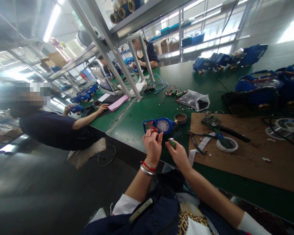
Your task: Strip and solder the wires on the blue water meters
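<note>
My left hand (152,143) is raised at the near edge of the green table (147,111), fingers pinched together on something small I cannot make out. My right hand (178,153) is closed around a small green part (171,143), just to the right of the left hand. Right behind both hands lies a blue water meter (161,124) with a round white dial and an open box with a circuit board at its left end. A small round brass-coloured cap (180,118) sits at the meter's right.
A brown cardboard sheet (247,153) to the right carries pliers (198,138), a green tool, tape rolls and scraps. A plastic bag (194,99), loose parts and several blue meters (257,86) lie farther back. A seated person (54,129) works at the left; others sit farther along.
</note>
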Demonstrator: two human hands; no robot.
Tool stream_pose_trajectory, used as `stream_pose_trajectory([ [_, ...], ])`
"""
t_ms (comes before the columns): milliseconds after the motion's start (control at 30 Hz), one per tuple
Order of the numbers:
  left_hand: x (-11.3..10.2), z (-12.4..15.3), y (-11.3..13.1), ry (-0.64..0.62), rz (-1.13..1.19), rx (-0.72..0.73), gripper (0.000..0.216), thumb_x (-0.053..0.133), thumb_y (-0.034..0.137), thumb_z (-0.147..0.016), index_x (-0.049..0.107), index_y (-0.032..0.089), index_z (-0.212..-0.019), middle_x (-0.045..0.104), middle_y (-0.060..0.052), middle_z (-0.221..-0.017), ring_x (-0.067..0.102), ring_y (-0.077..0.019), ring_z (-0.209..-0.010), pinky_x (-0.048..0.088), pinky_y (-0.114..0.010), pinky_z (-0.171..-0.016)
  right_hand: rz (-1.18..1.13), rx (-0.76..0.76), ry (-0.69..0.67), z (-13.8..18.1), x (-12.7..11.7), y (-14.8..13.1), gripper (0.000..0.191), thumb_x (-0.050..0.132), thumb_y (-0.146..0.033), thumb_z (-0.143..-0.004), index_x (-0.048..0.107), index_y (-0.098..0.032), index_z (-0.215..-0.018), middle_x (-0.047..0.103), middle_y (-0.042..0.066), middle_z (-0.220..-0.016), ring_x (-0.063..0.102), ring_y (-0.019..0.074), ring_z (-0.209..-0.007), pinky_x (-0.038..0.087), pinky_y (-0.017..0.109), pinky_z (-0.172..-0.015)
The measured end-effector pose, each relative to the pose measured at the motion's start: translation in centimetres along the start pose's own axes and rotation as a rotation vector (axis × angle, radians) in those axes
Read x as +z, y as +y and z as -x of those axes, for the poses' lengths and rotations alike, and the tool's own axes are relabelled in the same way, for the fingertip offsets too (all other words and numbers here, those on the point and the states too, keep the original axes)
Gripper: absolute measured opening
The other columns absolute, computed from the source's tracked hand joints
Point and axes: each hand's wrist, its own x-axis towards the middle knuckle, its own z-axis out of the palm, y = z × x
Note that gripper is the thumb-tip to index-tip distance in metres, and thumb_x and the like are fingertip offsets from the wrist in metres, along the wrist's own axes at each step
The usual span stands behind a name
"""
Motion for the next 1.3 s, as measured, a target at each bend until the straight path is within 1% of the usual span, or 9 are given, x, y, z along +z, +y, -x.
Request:
stream_pose_trajectory([
  [100,0.0,0.2,-0.1,-0.004,-0.003,-0.001,0.029,0.053,0.04,-0.091,0.06,0.016,-0.077,0.06,-0.011,-0.102,0.055,-0.0231,-0.104,0.038,-0.038,-0.092,0.0,0.002,0.003,-0.1,0.2,0.2,0.039,0.049,-0.051,-0.088,0.054,-0.017,-0.071,0.046,-0.002,-0.06,0.038,0.0127,-0.057,0.028,0.025,-0.054],
  [267,0.1,0.5,-0.3,-0.002,-0.005,0.022,0.028,0.047,0.031,-0.094,0.06,0.017,-0.074,0.061,-0.01,-0.1,0.055,-0.0218,-0.102,0.038,-0.038,-0.093,-0.006,0.001,0.007,-0.1,0.3,0.2,0.04,0.05,-0.053,-0.087,0.053,-0.017,-0.071,0.046,-0.003,-0.06,0.038,0.0121,-0.057,0.028,0.024,-0.055],
  [400,0.3,0.6,-0.7,0.012,0.01,0.031,0.027,0.047,0.027,-0.094,0.061,0.016,-0.074,0.061,-0.01,-0.102,0.054,-0.0215,-0.104,0.039,-0.038,-0.093,-0.006,0.002,0.014,0.0,0.3,0.2,0.041,0.05,-0.053,-0.087,0.051,-0.017,-0.07,0.043,-0.003,-0.059,0.037,0.0116,-0.057,0.027,0.024,-0.054],
  [600,0.4,0.9,-1.2,-0.012,0.036,0.034,0.029,0.048,0.031,-0.094,0.062,0.016,-0.074,0.061,-0.01,-0.104,0.054,-0.0209,-0.106,0.039,-0.038,-0.094,0.002,0.01,0.019,-0.1,0.3,0.2,0.042,0.051,-0.054,-0.087,0.05,-0.017,-0.069,0.04,-0.004,-0.057,0.034,0.0109,-0.055,0.024,0.024,-0.052],
  [800,-0.3,0.2,-0.3,-0.037,-0.052,-0.004,0.035,0.053,0.044,-0.09,0.061,0.016,-0.071,0.061,-0.01,-0.102,0.056,-0.0234,-0.103,0.039,-0.037,-0.09,0.003,0.027,0.014,-0.1,0.3,0.0,0.042,0.052,-0.055,-0.086,0.052,-0.017,-0.07,0.045,-0.003,-0.058,0.035,0.0114,-0.056,0.025,0.024,-0.053],
  [900,-0.4,-0.7,0.3,-0.03,-0.129,-0.025,0.037,0.05,0.041,-0.092,0.061,0.016,-0.068,0.062,-0.009,-0.095,0.058,-0.0216,-0.093,0.039,-0.037,-0.085,0.001,0.04,0.011,-0.1,0.2,-0.1,0.042,0.051,-0.055,-0.086,0.052,-0.017,-0.07,0.045,-0.003,-0.058,0.037,0.0119,-0.056,0.026,0.024,-0.053],
  [1000,-0.5,-1.3,0.6,-0.029,-0.189,-0.024,0.036,0.046,0.036,-0.094,0.063,0.017,-0.069,0.062,-0.008,-0.088,0.059,-0.0199,-0.083,0.038,-0.036,-0.08,-0.006,0.048,0.003,0.0,0.2,-0.2,0.041,0.05,-0.055,-0.087,0.053,-0.017,-0.072,0.045,-0.003,-0.057,0.038,0.0122,-0.055,0.027,0.024,-0.053],
  [1167,-0.5,-1.4,0.9,-0.031,-0.255,-0.024,0.033,0.045,0.038,-0.094,0.064,0.016,-0.077,0.061,-0.01,-0.092,0.058,-0.0221,-0.086,0.037,-0.035,-0.078,-0.012,0.049,0.002,0.2,0.2,0.0,0.041,0.05,-0.055,-0.087,0.053,-0.017,-0.073,0.045,-0.002,-0.058,0.038,0.0126,-0.055,0.028,0.024,-0.053],
  [1300,-0.6,-1.4,1.2,-0.035,-0.269,-0.023,0.028,0.044,0.033,-0.094,0.063,0.016,-0.081,0.06,-0.009,-0.093,0.057,-0.0226,-0.09,0.036,-0.035,-0.079,-0.018,0.049,0.004,0.2,0.2,-0.1,0.041,0.05,-0.056,-0.087,0.053,-0.017,-0.073,0.046,-0.002,-0.058,0.038,0.0124,-0.054,0.028,0.024,-0.053],
])
